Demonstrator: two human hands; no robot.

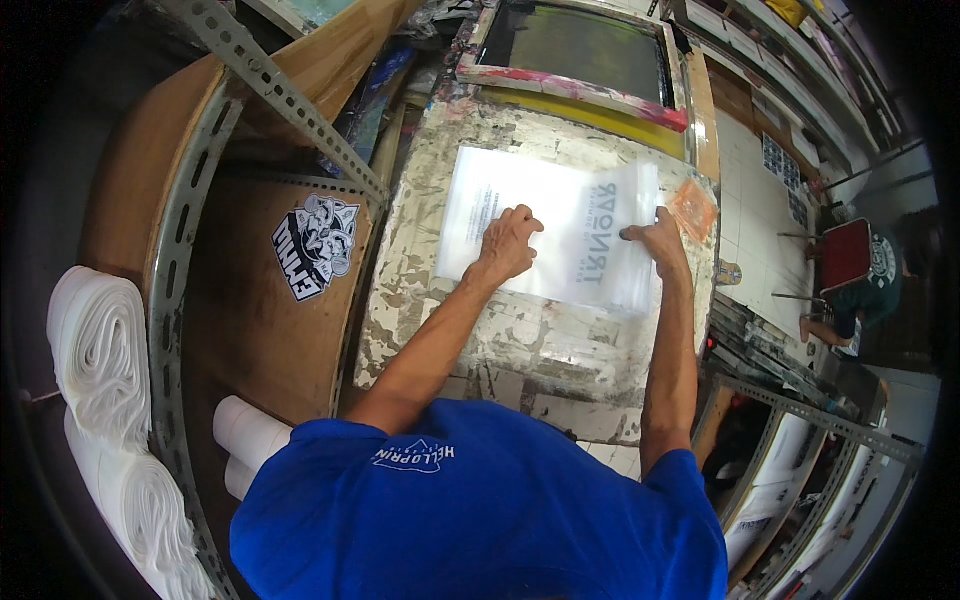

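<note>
A clear plastic bag (pixel 560 215) with grey printed lettering lies flat on a worn, paint-flecked printing table (pixel 480 340). My left hand (pixel 505 245) presses down on the bag's middle with its fingers curled. My right hand (pixel 655 235) rests on the bag's right edge, fingers bent down onto the plastic. Both forearms reach forward from my blue shirt at the bottom of the view.
A raised screen-printing frame (pixel 575 60) with ink-stained edges stands behind the table. An orange rag (pixel 693 208) lies at the table's right corner. Rolls of white plastic (pixel 100 350) are stacked at left beside a slotted metal rack (pixel 185 230). Another person (pixel 850 290) crouches at right.
</note>
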